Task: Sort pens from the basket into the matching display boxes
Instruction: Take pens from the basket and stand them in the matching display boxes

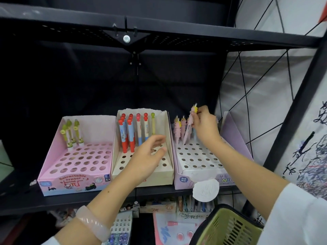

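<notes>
The right hand (205, 127) pinches a pink ridged pen with a yellow cap (189, 123), its tip at a back-row hole of the lilac perforated display box (198, 167); seating it likely needs a straight downward push. The left hand (150, 154) hovers with relaxed, spread fingers over the cream middle box (143, 175). All stand on a black metal shelf (88, 200); the green plastic basket (228, 228) waits below.

The left hand (150, 152) is held forward toward twelve o'clock with fingers loosely spread, while the right hand (205, 124) is raised toward one o'clock, its fingers (199, 112) pinched together.
</notes>
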Demonstrator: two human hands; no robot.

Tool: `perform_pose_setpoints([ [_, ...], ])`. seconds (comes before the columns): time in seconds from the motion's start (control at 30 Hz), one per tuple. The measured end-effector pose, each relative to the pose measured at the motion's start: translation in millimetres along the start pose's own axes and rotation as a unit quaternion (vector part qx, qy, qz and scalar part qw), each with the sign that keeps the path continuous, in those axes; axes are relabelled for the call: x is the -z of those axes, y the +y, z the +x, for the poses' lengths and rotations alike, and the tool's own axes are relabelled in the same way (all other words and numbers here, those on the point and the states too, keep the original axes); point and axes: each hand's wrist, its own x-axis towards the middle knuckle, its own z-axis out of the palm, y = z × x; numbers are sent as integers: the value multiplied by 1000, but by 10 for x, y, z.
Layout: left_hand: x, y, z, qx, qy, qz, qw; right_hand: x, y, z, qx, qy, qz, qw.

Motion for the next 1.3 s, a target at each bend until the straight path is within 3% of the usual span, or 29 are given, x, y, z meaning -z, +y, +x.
perform_pose_setpoints([
  [0.33, 82, 49, -96, 8, 14, -5, 1000, -95, 26, -67, -44, -95, -41, 994],
  [0.47, 43, 78, -143, 4, 9, -17, 1000, -131, 19, -125, -33, -198, -102, 974],
  [0.73, -92, 127, -358, 13, 2, -51, 999, 220, 111, -470, -28, -206, -67, 976],
  [0.9, -595, 141, -728, 19, -74, -93, 993, 732, 90, -1000, -40, -232, 83, 968],
  [1.03, -1071, -3, -1108, 24, -137, -90, 986, 1039, 456, -1716, -69, -317, 91, 941],
  [1.2, -1448, -407, -1498, 36, -217, -18, 975, 1026, 1407, -2684, -114, -471, -109, 868],
  [1.3, -1546, -615, -1625, 51, -249, 33, 967, 848, 1920, -3107, -160, -513, -147, 831],
])
